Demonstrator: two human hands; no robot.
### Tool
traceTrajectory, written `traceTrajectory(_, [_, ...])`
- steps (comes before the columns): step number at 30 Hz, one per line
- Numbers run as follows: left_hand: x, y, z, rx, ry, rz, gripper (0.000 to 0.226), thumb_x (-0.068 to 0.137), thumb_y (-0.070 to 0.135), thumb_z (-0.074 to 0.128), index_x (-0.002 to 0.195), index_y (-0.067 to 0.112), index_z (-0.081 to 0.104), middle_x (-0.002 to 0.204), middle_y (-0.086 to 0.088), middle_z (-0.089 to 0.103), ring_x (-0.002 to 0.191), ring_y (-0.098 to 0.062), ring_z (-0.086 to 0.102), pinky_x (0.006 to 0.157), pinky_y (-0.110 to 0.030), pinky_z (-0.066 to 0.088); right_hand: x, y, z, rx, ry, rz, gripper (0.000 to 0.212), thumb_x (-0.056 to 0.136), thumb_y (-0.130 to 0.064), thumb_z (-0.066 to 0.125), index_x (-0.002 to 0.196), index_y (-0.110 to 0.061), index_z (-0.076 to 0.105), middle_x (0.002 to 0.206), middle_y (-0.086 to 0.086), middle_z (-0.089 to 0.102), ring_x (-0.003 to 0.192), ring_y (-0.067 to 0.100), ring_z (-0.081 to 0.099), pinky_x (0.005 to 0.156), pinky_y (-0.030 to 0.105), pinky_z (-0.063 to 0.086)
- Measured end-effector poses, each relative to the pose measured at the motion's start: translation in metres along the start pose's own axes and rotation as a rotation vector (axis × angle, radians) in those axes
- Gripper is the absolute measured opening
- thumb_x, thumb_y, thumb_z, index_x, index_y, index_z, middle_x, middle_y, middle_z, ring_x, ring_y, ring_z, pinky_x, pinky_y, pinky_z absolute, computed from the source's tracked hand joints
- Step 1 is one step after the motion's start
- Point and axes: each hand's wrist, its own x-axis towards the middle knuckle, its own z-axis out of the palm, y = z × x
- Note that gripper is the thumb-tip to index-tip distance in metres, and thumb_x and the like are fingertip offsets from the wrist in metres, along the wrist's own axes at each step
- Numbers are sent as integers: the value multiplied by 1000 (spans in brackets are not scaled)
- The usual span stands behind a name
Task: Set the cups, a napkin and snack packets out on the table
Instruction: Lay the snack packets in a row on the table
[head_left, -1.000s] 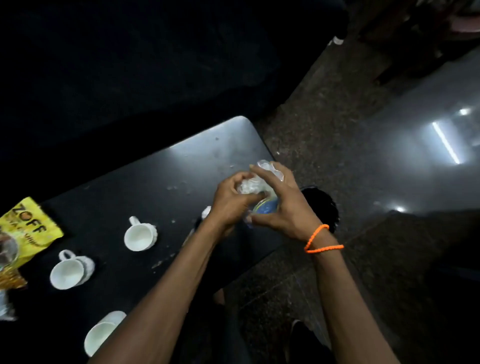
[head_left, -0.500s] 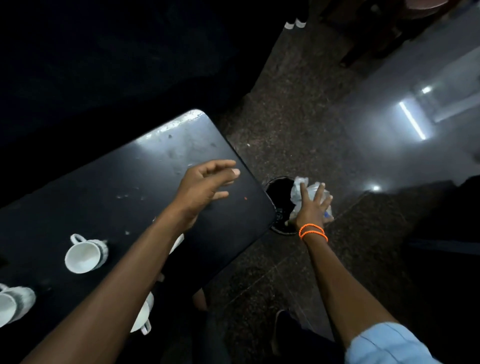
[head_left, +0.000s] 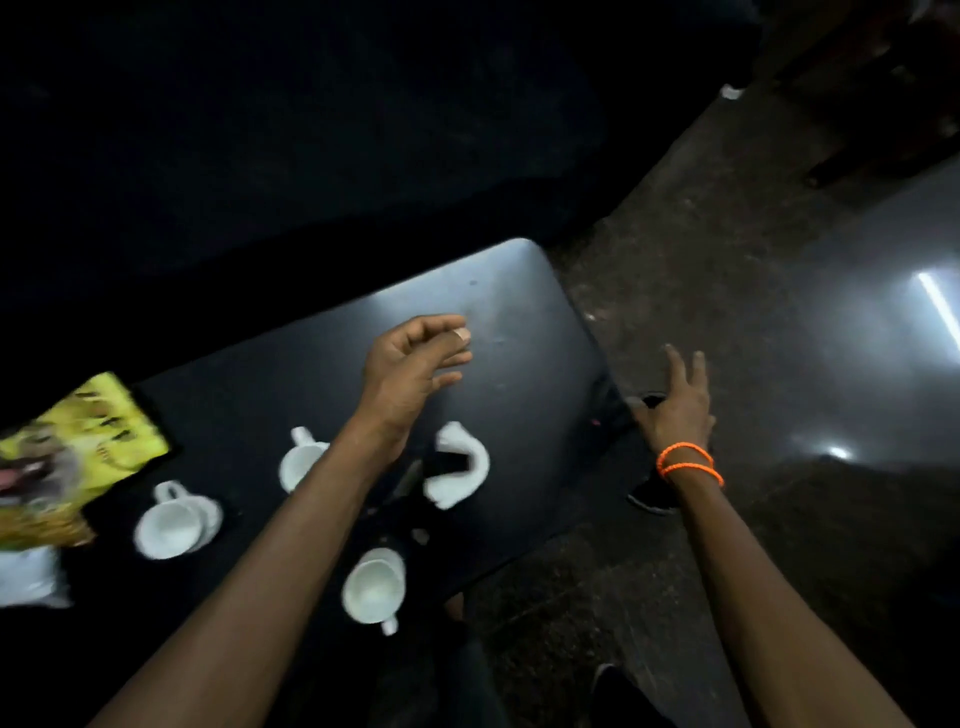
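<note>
Three white cups stand on the dark table (head_left: 519, 312): one (head_left: 174, 522) at the left, one (head_left: 301, 462) partly behind my left forearm, one (head_left: 373, 587) near the front edge. Between them lies a white curved piece (head_left: 462, 467), perhaps a broken cup or a napkin; blur hides which. A yellow snack packet (head_left: 78, 447) rests at the table's left end. My left hand (head_left: 415, 369) hovers above the table, fingers loosely curled, holding nothing. Off the table's right edge, my right hand (head_left: 678, 405), with orange bands at the wrist, is spread open over the floor.
A dark round bin (head_left: 652, 496) stands on the speckled stone floor just right of the table, mostly hidden behind my right wrist. A white packet or cloth (head_left: 31, 577) lies at the far left edge. A dark shape fills the space behind the table.
My right hand held a crumpled white wad over the bin half a second ago; now it is empty and spread. The view has swung back left, showing the cups and yellow packet again.
</note>
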Motion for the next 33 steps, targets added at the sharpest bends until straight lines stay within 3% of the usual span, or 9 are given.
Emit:
traceTrajectory(6, [-13,15,-122,-100,315,56,12,97,8,67,101,17,74,90,-6,74,81,-18,70,69,-24,53,-33,-144,36,221,13,-378,83,79,-29,73,150,1,40,155,31,36,147,42,31,121,37,22])
traceTrajectory(11, [-30,8,-245,-136,680,91,14,94,9,68,94,20,76,82,0,75,76,-12,71,64,-21,57,-118,-279,92,307,-207,-598,76,81,-11,79,147,-2,45,150,25,43,141,38,41,120,41,31])
traceTrajectory(16, [-47,-14,-339,200,978,75,16,90,15,68,89,29,76,87,8,76,87,-15,73,82,-38,60,-209,-377,159,287,-584,-736,60,83,-19,79,139,-10,58,139,15,59,123,34,60,107,46,48])
traceTrajectory(18, [-48,-20,-370,403,908,-3,15,92,21,67,101,27,77,98,5,78,97,-20,73,92,-45,60,-233,-405,185,253,-685,-690,56,84,-23,79,136,-11,60,133,15,65,121,32,62,104,40,50])
traceTrajectory(21, [-41,-22,-408,685,709,-221,23,92,35,68,113,27,77,122,-2,76,122,-29,65,109,-49,48,-254,-435,224,220,-753,-536,67,83,-27,80,141,-8,53,139,17,62,126,35,59,102,39,49])
traceTrajectory(24, [-39,-24,-431,854,577,-274,34,91,40,72,122,29,75,133,-5,71,133,-34,57,113,-51,43,-266,-452,257,208,-761,-373,77,79,-33,84,140,-3,49,141,20,58,128,39,56,98,39,49])
traceTrajectory(27, [-42,-33,-439,897,511,-210,35,90,40,75,123,30,75,135,-3,69,132,-32,58,114,-53,42,-270,-460,278,206,-740,-334,53,81,-25,83,124,-3,63,125,18,69,116,36,65,89,37,52])
traceTrajectory(30, [-43,-42,-442,936,521,-183,36,91,40,73,126,30,74,141,0,63,137,-31,50,112,-51,33,-265,-459,279,236,-715,-276,24,84,-16,78,106,-6,75,107,16,76,103,33,70,74,26,45])
traceTrajectory(33, [-40,-46,-442,1012,567,-211,35,93,42,71,125,28,73,141,-1,63,139,-31,46,109,-49,32,-252,-450,264,334,-588,-164,19,85,-15,75,103,-10,77,106,14,77,102,32,70,75,24,43])
